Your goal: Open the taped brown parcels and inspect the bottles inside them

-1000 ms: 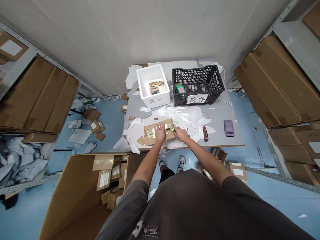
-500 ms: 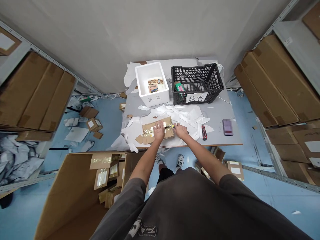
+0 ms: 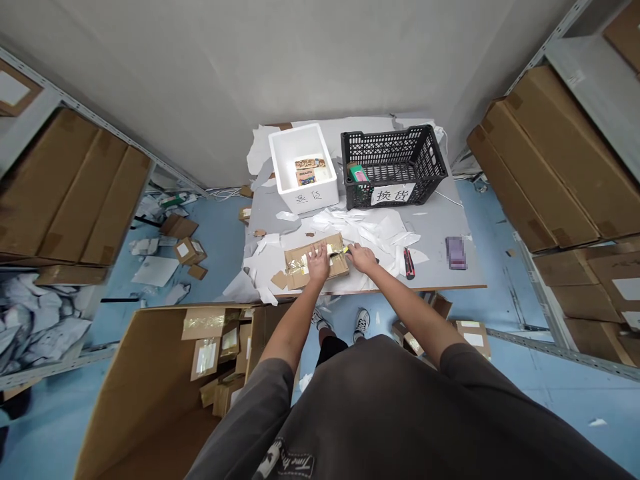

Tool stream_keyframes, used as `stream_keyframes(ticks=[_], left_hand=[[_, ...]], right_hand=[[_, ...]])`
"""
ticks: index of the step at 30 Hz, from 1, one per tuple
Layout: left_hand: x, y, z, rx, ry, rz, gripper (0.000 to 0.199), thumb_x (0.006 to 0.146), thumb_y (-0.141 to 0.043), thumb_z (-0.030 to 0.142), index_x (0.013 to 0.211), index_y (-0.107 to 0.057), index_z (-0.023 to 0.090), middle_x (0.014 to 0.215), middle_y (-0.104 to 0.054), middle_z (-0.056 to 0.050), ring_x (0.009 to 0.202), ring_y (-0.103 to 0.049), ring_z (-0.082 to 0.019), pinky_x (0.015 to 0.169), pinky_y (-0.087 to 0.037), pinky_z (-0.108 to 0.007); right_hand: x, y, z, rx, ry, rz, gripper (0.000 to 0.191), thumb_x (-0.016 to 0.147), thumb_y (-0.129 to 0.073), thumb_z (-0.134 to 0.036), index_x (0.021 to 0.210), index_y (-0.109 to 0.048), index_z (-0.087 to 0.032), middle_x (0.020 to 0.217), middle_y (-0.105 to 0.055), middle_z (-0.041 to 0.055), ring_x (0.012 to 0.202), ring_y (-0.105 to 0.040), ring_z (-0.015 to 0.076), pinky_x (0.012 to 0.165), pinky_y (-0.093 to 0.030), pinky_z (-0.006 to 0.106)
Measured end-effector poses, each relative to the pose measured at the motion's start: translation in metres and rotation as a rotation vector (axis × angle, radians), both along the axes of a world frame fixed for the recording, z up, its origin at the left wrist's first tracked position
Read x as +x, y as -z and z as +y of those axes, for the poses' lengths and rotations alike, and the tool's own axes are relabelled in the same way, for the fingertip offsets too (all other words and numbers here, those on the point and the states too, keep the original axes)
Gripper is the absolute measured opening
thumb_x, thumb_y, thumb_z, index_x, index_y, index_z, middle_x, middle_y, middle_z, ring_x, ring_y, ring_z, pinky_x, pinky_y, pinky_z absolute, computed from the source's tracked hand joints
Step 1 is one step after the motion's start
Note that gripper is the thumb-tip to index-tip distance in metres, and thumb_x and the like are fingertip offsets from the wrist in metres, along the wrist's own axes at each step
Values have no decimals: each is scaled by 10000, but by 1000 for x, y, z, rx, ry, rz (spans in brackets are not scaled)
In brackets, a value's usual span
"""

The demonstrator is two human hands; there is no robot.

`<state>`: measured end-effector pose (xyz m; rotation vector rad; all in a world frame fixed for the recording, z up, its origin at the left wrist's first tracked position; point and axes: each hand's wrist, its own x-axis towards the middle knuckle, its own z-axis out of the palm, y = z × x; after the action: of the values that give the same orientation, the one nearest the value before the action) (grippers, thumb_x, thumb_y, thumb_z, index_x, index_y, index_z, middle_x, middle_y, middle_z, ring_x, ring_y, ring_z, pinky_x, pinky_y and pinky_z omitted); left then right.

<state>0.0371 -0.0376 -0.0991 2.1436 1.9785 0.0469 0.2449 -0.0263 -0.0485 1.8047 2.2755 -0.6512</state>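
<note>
- Locate the box (image 3: 341, 267): it lies near the front edge of the table (image 3: 434, 230), in front of you, set slightly askew to that edge, its right end farther from you than its left.
- Note its form: oblong, low, plain brown cardboard.
- Observe the tape (image 3: 296, 263): glossy, yellowish and see-through, it runs along the length of the top and catches the light in streaks.
- Observe a pale patch (image 3: 305, 269) beside your left fingers; any print on it is too small to read.
- Observe a dark gap in the top, toward the right end. Its depth cannot be told.
- Your left hand (image 3: 318, 263) rests palm down across the top of the box, fingers extended, gripping nothing.
- Your right hand (image 3: 362, 258) grasps a cutter (image 3: 347, 250); its yellow front end points at the gap. The blade is too small to make out.
- A cardboard scrap (image 3: 279, 280) sits at the box's near left corner; whether it is attached cannot be told.
- Crumpled white paper (image 3: 373, 232) lies just behind the box.
</note>
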Motion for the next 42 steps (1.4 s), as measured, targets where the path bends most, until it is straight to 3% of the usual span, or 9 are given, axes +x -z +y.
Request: stream_keyframes(ticks=[6,10,15,16,21,28,33,38,42], left_hand=[[0,1,1,-6,-6,-10,608,1122,-373,266,1707,-453,122,1740,-452,-181,1687,-287,-409,1352,-237,-663],[1,-2,1,-1,-12,-22,609,1120,-357,260,1703,-461,116,1740,-449,-189,1688,-284,-406,1348,-246,-668],[1,-2,-1,13,-30,-53,612,1118,-363,268,1706,-459,129,1737,-455,-184,1689,-285,-401,1346,-247,-676],[1,-2,-1,12,-29,-59,612,1118,-365,268,1706,-458,127,1739,-452,-185,1691,-280,-401,1346,-246,-676],[1,-3,-1,2,-41,-67,603,1121,-368,279,1689,-482,112,1760,-422,-176,1691,-273,-410,1352,-240,-661],[0,-5,0,23,-78,-96,589,1139,-365,318,1688,-498,147,1721,-491,-151,1675,-335,-368,1367,-242,-598],[-1,-5,0,23,-96,-116,583,1137,-374,298,1687,-500,149,1716,-497,-154,1677,-336,-354,1366,-246,-590],[-1,-5,-1,20,-82,-102,586,1135,-390,308,1689,-493,149,1734,-472,-152,1680,-326,-354,1372,-237,-585],[-1,-3,0,16,-75,-93,611,1126,-410,306,1716,-446,151,1744,-450,-167,1688,-303,-364,1376,-205,-619]], right_hand=[[-4,5,7,28,-46,25,401,1169,-449,-418,1498,-554,-214,1423,-640,185,1181,-722,322,972,-536,395],[-5,13,4,27,30,70,385,1168,-445,-414,1475,-567,-216,1419,-640,182,1155,-725,318,951,-535,395],[50,25,-16,97,549,154,349,1163,-437,-357,1364,-612,-131,1317,-699,235,1054,-735,329,882,-510,398],[66,26,-20,121,568,163,347,1156,-455,-353,1358,-612,-119,1319,-704,244,1084,-726,340,899,-503,404],[97,32,-34,184,549,240,356,1140,-481,-387,1363,-620,-146,1359,-729,198,1206,-697,317,980,-501,380],[47,46,-35,134,302,464,330,1080,-579,-422,1325,-685,-226,1345,-751,133,1162,-714,310,977,-532,389],[39,54,-29,101,291,552,312,1050,-603,-449,1268,-688,-243,1311,-759,130,1153,-718,323,1008,-532,425],[56,77,-35,-12,668,951,407,1017,-581,-642,1176,-601,-268,901,-771,26,809,-749,246,833,-595,371],[78,102,-51,-25,1013,1260,507,1016,-485,-770,1035,-533,-266,860,-781,49,772,-759,233,793,-614,366]])
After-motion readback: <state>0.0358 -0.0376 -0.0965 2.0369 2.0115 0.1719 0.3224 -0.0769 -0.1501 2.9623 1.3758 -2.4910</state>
